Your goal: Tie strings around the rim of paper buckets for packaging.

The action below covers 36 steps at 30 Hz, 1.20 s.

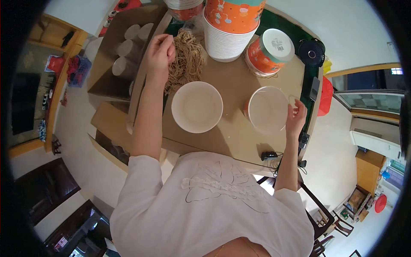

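Observation:
My left hand is closed beside a tangled bundle of tan cords; whatever its fingers hold is hidden. In front of me stands a white paper bucket, its round mouth facing up. To its right is a second paper bucket, with some orange showing on its outer left side. My right hand is at this bucket's right rim, fingers pinched together next to a thin pale loop. I cannot make out what they grip.
A tall stack of orange-and-white paper buckets stands at the back. Right of it, an orange bucket sits upside down. A black fan is at the far right. Cardboard boxes with white cups adjoin the table's left. A small black device lies near the front edge.

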Tool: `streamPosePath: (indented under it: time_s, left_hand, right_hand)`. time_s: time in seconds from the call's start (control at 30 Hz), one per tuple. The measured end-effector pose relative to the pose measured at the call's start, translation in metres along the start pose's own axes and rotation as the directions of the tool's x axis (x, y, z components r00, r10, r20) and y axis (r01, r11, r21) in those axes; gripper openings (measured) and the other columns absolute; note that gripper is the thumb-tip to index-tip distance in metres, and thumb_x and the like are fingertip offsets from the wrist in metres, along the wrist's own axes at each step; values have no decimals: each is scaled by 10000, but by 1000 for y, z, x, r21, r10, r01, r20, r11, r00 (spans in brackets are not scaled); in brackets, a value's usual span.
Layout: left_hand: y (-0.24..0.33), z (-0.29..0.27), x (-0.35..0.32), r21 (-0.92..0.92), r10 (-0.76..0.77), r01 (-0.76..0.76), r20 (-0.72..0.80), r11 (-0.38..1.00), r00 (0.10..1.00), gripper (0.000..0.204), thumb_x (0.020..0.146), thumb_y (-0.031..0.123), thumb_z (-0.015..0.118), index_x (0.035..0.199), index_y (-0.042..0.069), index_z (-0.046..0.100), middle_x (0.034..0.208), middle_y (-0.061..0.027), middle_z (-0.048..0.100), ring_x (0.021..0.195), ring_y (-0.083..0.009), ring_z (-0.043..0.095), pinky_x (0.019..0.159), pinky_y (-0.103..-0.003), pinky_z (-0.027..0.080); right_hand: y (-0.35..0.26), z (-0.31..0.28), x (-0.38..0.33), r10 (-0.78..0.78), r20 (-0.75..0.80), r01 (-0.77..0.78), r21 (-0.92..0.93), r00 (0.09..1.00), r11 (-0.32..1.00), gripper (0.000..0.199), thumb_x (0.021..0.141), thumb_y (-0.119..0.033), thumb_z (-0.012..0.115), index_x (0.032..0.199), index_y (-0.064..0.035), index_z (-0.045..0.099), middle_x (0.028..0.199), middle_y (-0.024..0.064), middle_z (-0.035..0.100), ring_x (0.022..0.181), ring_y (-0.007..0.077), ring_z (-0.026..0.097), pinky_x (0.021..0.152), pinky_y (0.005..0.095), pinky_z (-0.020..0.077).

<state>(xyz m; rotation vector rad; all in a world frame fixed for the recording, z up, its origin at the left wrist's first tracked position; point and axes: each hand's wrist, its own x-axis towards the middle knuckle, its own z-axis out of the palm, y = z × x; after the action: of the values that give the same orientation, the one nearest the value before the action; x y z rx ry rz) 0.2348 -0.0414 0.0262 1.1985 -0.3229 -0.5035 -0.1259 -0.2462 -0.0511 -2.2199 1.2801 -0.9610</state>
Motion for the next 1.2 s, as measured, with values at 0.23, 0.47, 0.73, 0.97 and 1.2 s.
streamPosePath:
  time_s: [0.23, 0.47, 0.73, 0.97, 1.2]
  left_hand:
    - [-17, 91, -122, 471, -36, -249, 516, 846, 856, 58, 822, 88, 611, 857, 53, 580, 679, -12, 558, 575, -81, 511, 536, -243, 426]
    - [-54, 69, -204, 633, -310, -155, 560, 758, 768, 79, 806, 123, 621, 850, 58, 607, 666, -95, 575, 556, -204, 556, 530, -314, 441]
    - [-95, 28, -225, 741, -599, -426, 671, 519, 437, 102, 793, 159, 539, 811, 64, 573, 803, -108, 585, 779, -303, 584, 657, -411, 466]
    - [-120, 23, -219, 619, -693, -669, 689, 411, 213, 90, 772, 156, 551, 801, 78, 586, 840, -110, 584, 820, -301, 577, 702, -416, 461]
    - [-117, 69, -200, 611, -412, -593, 792, 525, 451, 107, 762, 102, 573, 861, 66, 594, 891, -105, 553, 895, -285, 528, 770, -390, 449]
  right_hand:
    - [-109, 7, -49, -46, 834, -817, 548, 549, 182, 359, 967, -274, 383, 1093, 7, 568, 1049, 107, 604, 997, 189, 568, 905, 327, 432]
    - [-112, -19, -42, -40, 877, -871, 469, 479, -148, 159, 931, -180, 412, 841, -82, 500, 668, 25, 489, 611, 130, 452, 604, 254, 393]
    - [-49, -54, -12, 133, 759, -753, 650, 637, -102, 216, 962, -227, 405, 837, -75, 497, 544, -57, 256, 466, 59, 220, 439, 222, 197]
    - [-17, -66, -31, 334, 654, -701, 713, 679, 29, 197, 952, -189, 424, 823, -64, 505, 546, -55, 289, 469, 56, 249, 445, 209, 208]
    - [-11, -59, -70, 342, 648, -713, 476, 680, 515, 199, 937, -173, 460, 847, -47, 585, 563, -75, 346, 511, 5, 304, 450, 182, 245]
